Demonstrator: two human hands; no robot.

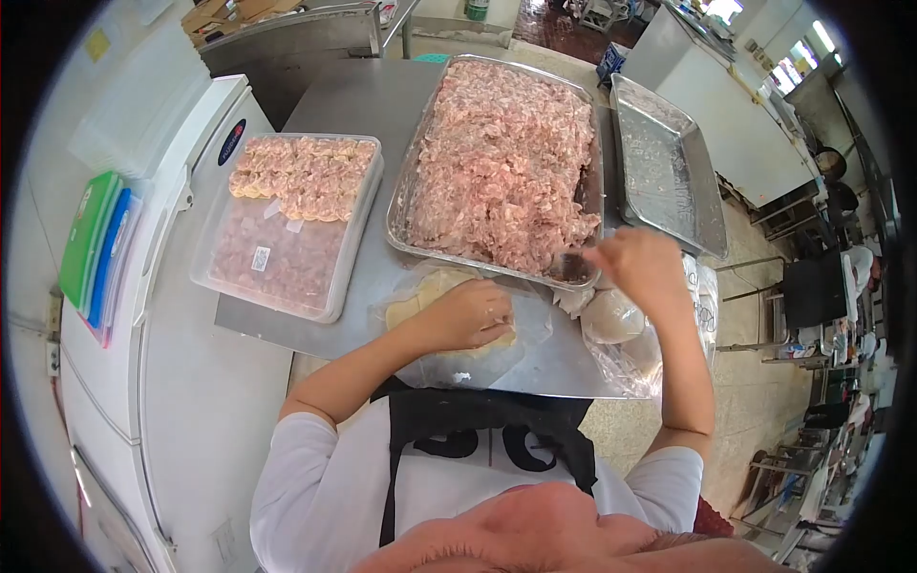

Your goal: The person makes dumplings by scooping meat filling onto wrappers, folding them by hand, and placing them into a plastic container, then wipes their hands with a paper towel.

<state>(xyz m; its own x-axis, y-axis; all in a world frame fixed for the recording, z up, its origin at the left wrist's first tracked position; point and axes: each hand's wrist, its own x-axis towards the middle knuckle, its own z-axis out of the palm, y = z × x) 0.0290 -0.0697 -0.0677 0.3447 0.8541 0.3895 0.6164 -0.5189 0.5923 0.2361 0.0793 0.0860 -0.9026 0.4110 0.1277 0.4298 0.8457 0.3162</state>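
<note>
Part of the person's head [535, 530] lies nearest the camera at six o'clock, with a black apron [482, 409] just above it. Close to the middle of the view, the left hand [473, 315] is curled in, fingers bent, over pale dough pieces [403, 310] on a clear plastic sheet [458, 371]; whether it grips one cannot be told. Toward three o'clock, the right hand [642, 265] is closed around a small tool [572, 265] — dark and partly hidden — which touches the near right corner of the meat tray [399, 227].

Minced meat [516, 162] fills most of that tray, at twelve to one o'clock on the metal table [334, 105]. At ten o'clock sits a plastic tub [351, 263] with rows of filled pieces [310, 170] at its far end. Another metal tray [659, 167] stands at two o'clock — and a clear bag [626, 365] lies near four.
</note>
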